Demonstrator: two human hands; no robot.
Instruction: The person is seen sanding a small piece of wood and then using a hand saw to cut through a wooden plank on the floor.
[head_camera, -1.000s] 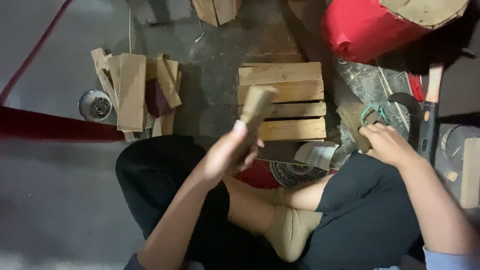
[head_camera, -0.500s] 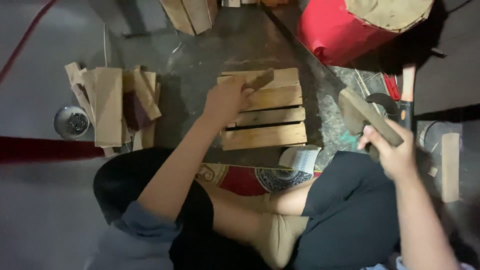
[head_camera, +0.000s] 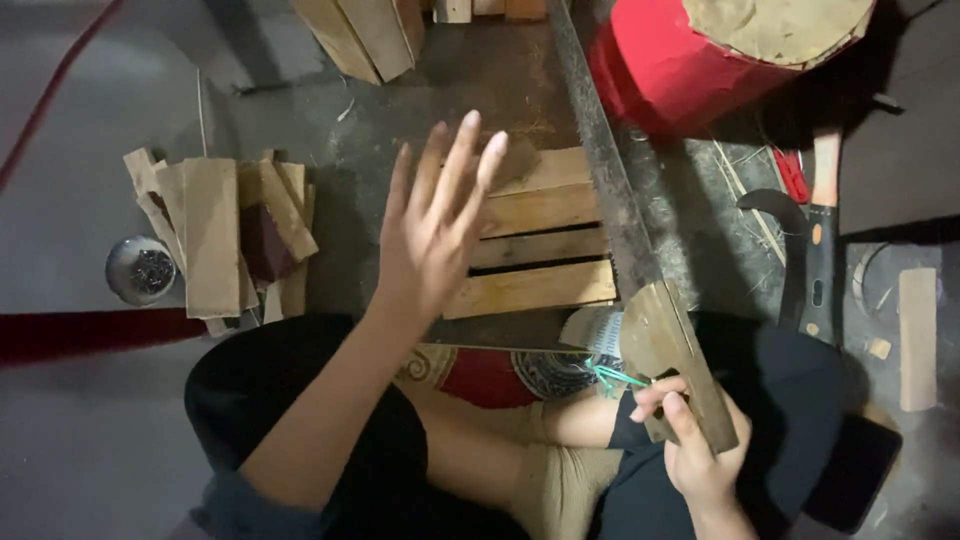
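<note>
Gripping the worn wooden handle of a long rusty hand saw, the right hand is closed around it low at the person's lap, while the blade runs up and away along the right edge of the small slatted wooden crate on the floor. The left hand is raised above the crate, fingers spread wide, holding nothing.

The saw looks long and thin, so the blade is likely whippy and heavy toward the tip; the handle is the only sound place to hold it, away from the toothed edge. A green cord hangs at the handle.

The crate looks light and stiff, best steadied from its top slats.

Much of the crate's left end is hidden behind the raised hand, which is motion-blurred. The blade's far end is cut off at the top. A pile of wooden offcuts and a small round metal tin lie near the floor's left edge.
</note>
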